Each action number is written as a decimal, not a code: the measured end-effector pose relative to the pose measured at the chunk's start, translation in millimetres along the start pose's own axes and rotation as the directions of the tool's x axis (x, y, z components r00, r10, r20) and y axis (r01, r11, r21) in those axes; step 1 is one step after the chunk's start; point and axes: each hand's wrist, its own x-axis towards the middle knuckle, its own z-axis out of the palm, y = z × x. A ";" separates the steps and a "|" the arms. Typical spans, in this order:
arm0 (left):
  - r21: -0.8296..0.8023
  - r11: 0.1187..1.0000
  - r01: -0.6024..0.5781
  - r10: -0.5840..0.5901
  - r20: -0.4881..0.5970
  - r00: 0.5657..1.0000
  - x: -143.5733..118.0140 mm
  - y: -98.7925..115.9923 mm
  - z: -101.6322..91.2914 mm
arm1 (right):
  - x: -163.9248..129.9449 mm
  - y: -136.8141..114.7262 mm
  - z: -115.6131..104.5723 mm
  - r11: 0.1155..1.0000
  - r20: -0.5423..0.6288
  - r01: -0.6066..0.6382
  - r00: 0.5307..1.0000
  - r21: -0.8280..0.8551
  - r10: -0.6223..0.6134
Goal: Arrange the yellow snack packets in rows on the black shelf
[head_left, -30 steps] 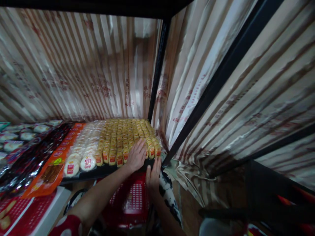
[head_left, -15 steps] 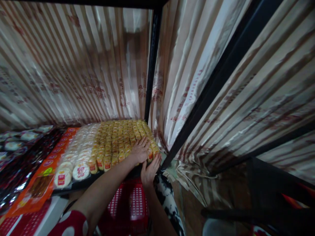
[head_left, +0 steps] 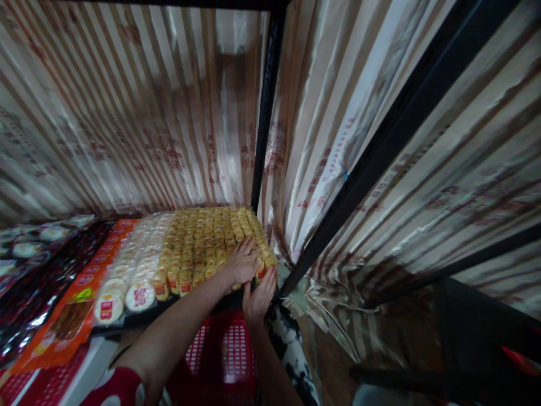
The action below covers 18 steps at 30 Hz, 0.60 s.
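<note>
Yellow snack packs [head_left: 203,242] fill the shelf [head_left: 177,304] in rows. Right hand [head_left: 258,293], fingers spread, presses the front-right packs at 6 o'clock; left hand [head_left: 243,262] lies flat on them, gripping nothing; white round cakes [head_left: 127,282] at 9 o'clock.

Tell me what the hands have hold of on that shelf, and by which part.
Nothing is clearly gripped. The left hand lies flat on top of the yellow packets at the front right corner; the right hand presses against that corner's front edge.
</note>
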 end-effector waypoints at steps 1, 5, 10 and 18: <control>-0.014 1.000 0.015 -0.016 -0.028 0.999 2.1 -0.1 -0.7 | -0.1 0.5 0.5 1.000 -0.006 0.006 1.000 -0.009 -0.006; -0.050 0.998 0.042 -0.044 -0.045 0.998 14.8 0.0 -8.1 | -0.3 1.6 1.1 0.999 -0.023 0.028 0.999 -0.033 -0.029; -0.035 0.999 -0.004 0.003 -0.030 1.000 32.2 5.3 -9.8 | -0.7 1.7 -0.4 0.997 -0.008 0.036 0.999 -0.062 -0.037; -0.048 0.997 0.061 -0.061 -0.003 0.998 35.3 10.4 3.6 | 0.3 -0.7 -0.2 0.998 -0.016 0.012 1.000 -0.056 -0.013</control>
